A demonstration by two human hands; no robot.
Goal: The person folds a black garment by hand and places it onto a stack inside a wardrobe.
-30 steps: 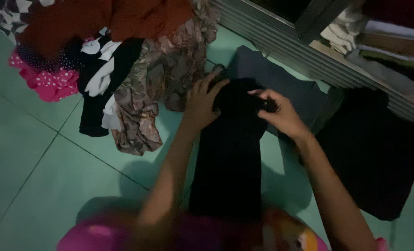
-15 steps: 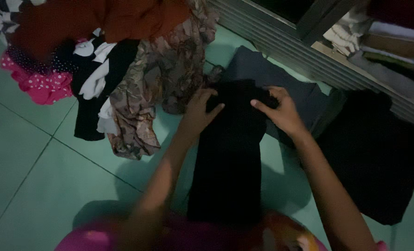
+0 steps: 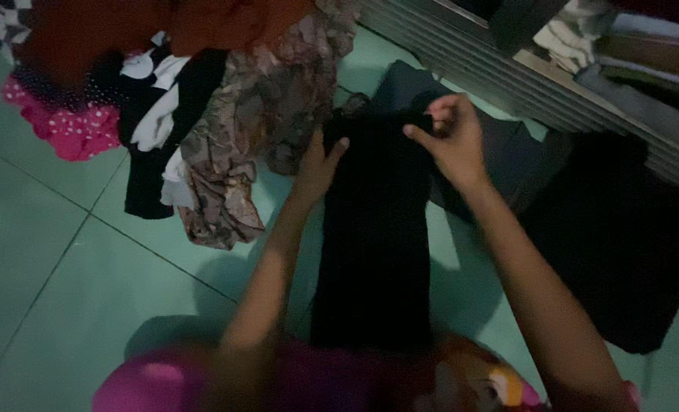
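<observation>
A long black garment (image 3: pixel 374 244) lies stretched out flat on the green tiled floor (image 3: pixel 72 282), running from the person's lap up toward a slatted metal track (image 3: pixel 461 57) at the top of the view. The left hand (image 3: pixel 320 164) rests on the garment's upper left edge, fingers spread and pressing down on the cloth rather than closed around it. The right hand (image 3: pixel 450 137) is at the upper right corner, its fingers curled and pinched together on a fold of the black cloth, lifting that corner slightly. Under the top of the garment sits a dark grey cloth (image 3: pixel 507 152), and to the right another black cloth (image 3: pixel 622 244) is spread over the floor. To the left of the left hand lies a heap of clothes: a brown patterned cloth (image 3: pixel 240 145) just beside the black garment, a black and white piece (image 3: pixel 160 130) next to it, a pink dotted piece (image 3: pixel 69 130) farther left, and a rust-red cloth (image 3: pixel 126 27) on top of the heap. Folded clothes (image 3: pixel 629 53) are stacked behind the track in the upper right. At the bottom edge a pink sleeve or top (image 3: pixel 156 381) of the person shows.
</observation>
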